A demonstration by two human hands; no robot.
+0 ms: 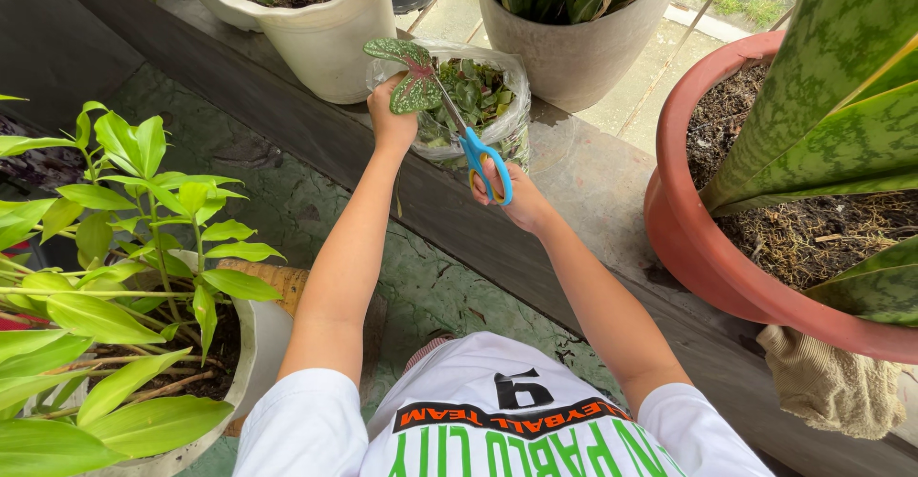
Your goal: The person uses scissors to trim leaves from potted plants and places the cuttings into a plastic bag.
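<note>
My left hand (390,117) pinches a plant cutting with two green, pink-veined leaves (411,74), held up over a clear plastic bag (512,123) holding green leaves. In my right hand (516,198) are blue-handled scissors (481,160); their blades point up and left and meet the cutting's stem just below the leaves. The bag sits on a dark stone ledge (593,200) between pots. Both arms reach forward from a white shirt at the bottom of the view.
A white pot (325,42) of soil stands at the back left, a grey pot (574,42) of striped leaves at the back middle. To the right is a large terracotta pot (688,238) with a beige cloth (832,386) below it. A leafy potted plant (124,276) fills the left.
</note>
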